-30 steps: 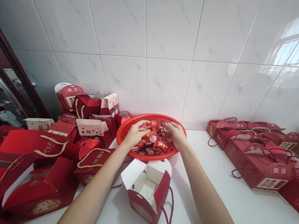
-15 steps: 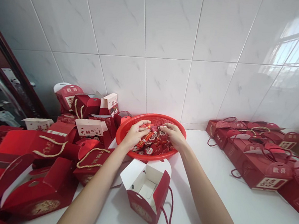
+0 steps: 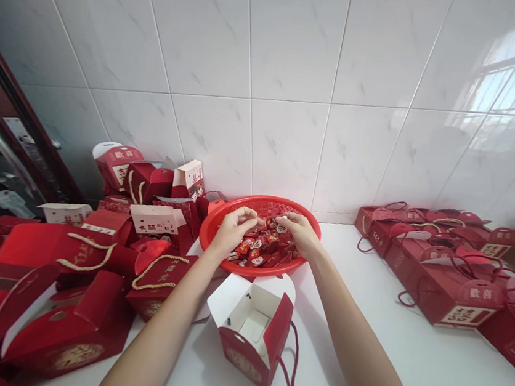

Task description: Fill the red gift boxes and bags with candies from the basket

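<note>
A red plastic basket [image 3: 210, 245] holds a heap of red-wrapped candies [image 3: 258, 249], some with pale printed labels. Over its left side, my left hand [image 3: 236, 231] is closed with thumb and forefinger together; whatever lies in that pinch is too small to make out. On the right side of the basket, my right hand [image 3: 300, 234] pinches a wrapped candy with a pale label at its fingertips. Just in front of the basket, between my forearms, stands an open red gift box [image 3: 246, 356]. Its white inside shows, and a red cord handle hangs at its right.
Many red gift boxes [image 3: 80, 321] crowd the left, several with open flaps and rope handles. Closed red boxes [image 3: 442, 282] stand in a group at the right. A white tiled wall [image 3: 286, 140] rises behind the white tabletop [image 3: 328, 368].
Both hands stay over the basket, while the fingers have shifted slightly. The candies between them lie differently, and fewer show at the left hand's fingertips.
</note>
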{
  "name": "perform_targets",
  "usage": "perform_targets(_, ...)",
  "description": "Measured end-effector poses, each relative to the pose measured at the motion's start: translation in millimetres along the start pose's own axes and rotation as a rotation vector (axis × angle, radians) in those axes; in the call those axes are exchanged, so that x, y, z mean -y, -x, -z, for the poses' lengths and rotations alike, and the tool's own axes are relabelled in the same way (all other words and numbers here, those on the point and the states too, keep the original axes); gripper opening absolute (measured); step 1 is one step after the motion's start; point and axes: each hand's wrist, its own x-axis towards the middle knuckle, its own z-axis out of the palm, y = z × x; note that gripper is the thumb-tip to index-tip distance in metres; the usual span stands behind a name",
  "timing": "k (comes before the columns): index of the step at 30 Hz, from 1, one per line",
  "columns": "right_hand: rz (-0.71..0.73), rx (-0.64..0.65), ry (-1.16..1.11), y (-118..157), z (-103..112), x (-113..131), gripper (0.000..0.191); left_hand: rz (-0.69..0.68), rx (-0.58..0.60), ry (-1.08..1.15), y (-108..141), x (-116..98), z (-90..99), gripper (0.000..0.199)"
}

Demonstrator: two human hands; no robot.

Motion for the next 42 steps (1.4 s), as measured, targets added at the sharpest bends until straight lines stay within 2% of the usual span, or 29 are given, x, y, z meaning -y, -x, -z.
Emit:
perform_targets(4,-0.004,-0.017,-0.014,0.2,0.0,0.6,0.033,-0.04,-0.013,-0.126,-2.9,4.6,1.3,0.02)
perform_targets(7,0.01,-0.039,-0.027,-0.5,0.5,0.1,0.034,-0.016,0.019,-0.32,-5.3,9.8,0.8,0.01)
perform_targets(13,0.012,-0.073,-0.042,-2.3,1.5,-1.5,0.036,0.13,0.28,-0.961,-3.7,7.4,-4.6,0.038)
perform_targets(17,0.006,-0.081,-0.044,-2.2,1.2,-1.4,0.035,0.21,0.406,-1.122,-3.4,1.9,-6.6,0.048)
perform_targets(22,0.017,-0.096,-0.05,-2.0,0.4,-1.0,0.034,0.255,0.425,-1.199,-5.7,4.5,-6.9,0.075)
perform_targets(26,0.027,-0.115,-0.056,-1.6,-0.1,-0.5,0.034,0.305,0.307,-1.303,-5.1,5.7,-8.0,0.084)
perform_targets(30,0.021,-0.121,-0.059,0.3,-0.7,1.8,0.033,0.325,0.213,-1.221,-4.6,4.4,-7.6,0.075)
perform_targets(36,0.016,-0.123,-0.064,1.1,-0.6,3.2,0.033,0.292,0.165,-1.12,-7.4,8.5,-4.8,0.054)
perform_targets(40,0.025,-0.111,-0.071,-1.3,0.3,-0.6,0.03,0.158,0.069,-0.824,-10.8,15.1,-1.1,0.046)
perform_targets(42,0.036,-0.106,-0.071,-3.0,0.8,-2.7,0.03,0.137,0.046,-0.657,-11.6,16.8,0.6,0.048)
